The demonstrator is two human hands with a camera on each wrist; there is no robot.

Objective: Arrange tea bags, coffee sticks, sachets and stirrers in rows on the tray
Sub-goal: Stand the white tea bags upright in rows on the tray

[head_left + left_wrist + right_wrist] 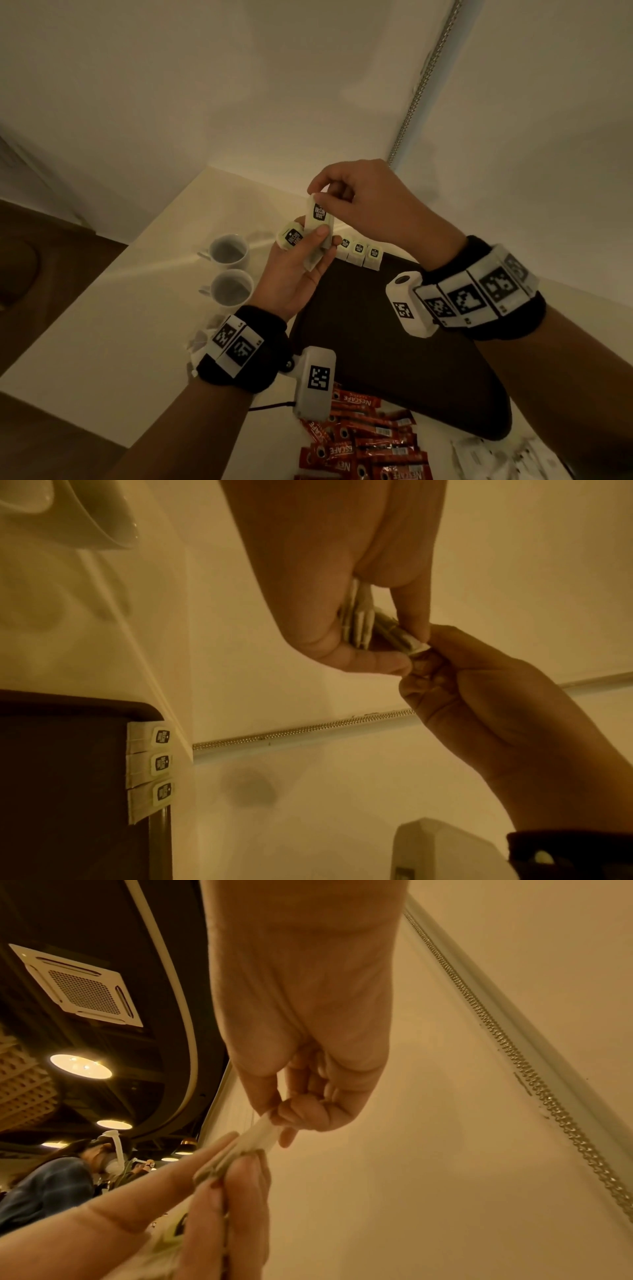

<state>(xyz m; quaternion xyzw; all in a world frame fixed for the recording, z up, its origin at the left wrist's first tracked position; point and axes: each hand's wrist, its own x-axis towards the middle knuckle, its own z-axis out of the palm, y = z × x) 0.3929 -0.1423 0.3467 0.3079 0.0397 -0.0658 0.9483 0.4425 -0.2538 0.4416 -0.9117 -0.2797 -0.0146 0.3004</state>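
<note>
Paper tea bag pinched at its top edge between thumb and forefinger of right hand, part drawn from a small stack gripped between thumb and fingers of left hand. Other right fingers curled in at the palm. Both hands raised above the far left corner of tray, bag clear of any surface. Stack seen edge-on from the left wrist view; exact count not readable, several bags judged.

Three tea bags already laid side by side along the tray's far edge, labels up, edges touching or nearly so. Rest of tray dark and bare where visible. Coffee sticks heaped loose on counter near the tray's near edge, none yet on tray. Pale sachets at lower right on counter, detail blurred. Two white cups left of tray. Stirrers not identified with certainty.

Step in hand, as judged: separating one bag from the stack to extend the tea-bag row. Task early; only one row begun.

Next move, as judged: pull bag free without dragging its neighbours, lower it label up beside the row's open end, square with the tray edge. Risk: a second bag slipping out with the first.
</note>
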